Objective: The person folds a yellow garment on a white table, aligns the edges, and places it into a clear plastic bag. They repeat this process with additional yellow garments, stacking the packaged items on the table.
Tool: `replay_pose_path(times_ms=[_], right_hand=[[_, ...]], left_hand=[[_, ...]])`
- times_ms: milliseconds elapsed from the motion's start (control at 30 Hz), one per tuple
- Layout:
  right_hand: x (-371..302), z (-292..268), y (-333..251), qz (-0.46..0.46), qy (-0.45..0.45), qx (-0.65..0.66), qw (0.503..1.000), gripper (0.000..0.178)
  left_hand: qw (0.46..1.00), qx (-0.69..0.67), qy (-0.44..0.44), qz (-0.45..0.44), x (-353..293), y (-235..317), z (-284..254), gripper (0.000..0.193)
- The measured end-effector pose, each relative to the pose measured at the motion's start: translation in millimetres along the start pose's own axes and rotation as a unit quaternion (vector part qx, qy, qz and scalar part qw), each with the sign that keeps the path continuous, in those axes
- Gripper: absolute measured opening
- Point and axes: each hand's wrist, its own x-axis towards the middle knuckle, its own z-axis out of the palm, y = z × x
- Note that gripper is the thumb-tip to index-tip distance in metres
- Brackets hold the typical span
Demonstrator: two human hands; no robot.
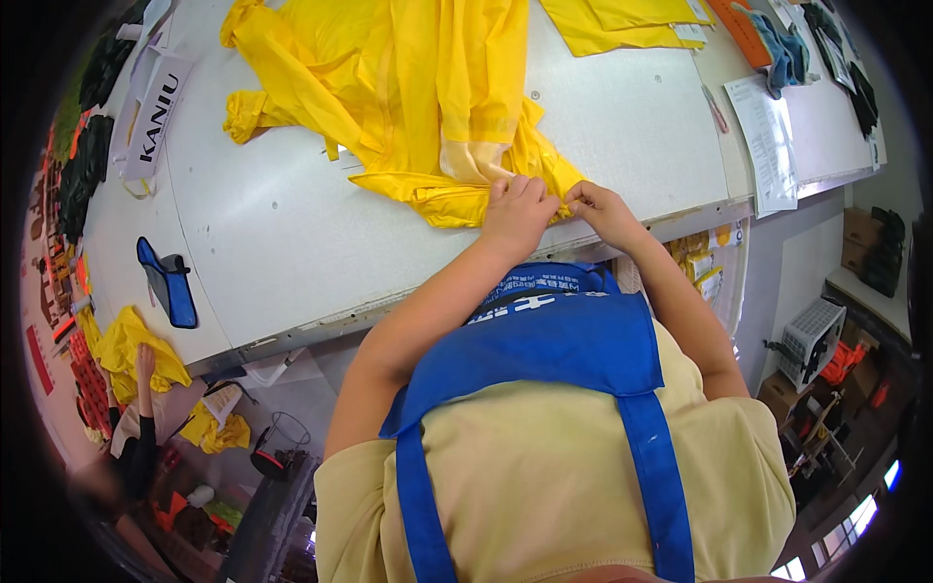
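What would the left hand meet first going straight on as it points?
The yellow garment: the left hand rests on it, and more folds seem to lie ahead, though depth is unclear.

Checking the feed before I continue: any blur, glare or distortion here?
Head view: left hand, right hand and yellow garment look fairly sharp and well lit; head view: fisheye distortion, black corners; head view, lower left: a co-worker's head is blurred; head view, lower right: bright panes are blown out.
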Motion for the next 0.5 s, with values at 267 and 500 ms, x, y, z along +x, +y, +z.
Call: replay_pose_path(times_ms=[267,500], right_hand=[[-6.4,10.9,-11.0,-0.034,0.036,0.173,0.984,0.006],[-15.5,4.5,-17.4,-0.084,0.097,0.031,0.991,0.005]], left_hand=[[0.99,-0.08,-0.06,-0.098,4.6,10.0,-7.5,0.017],[0.967,-0.155,-0.134,-0.155,13.9,7.0,-21.0,0.016]])
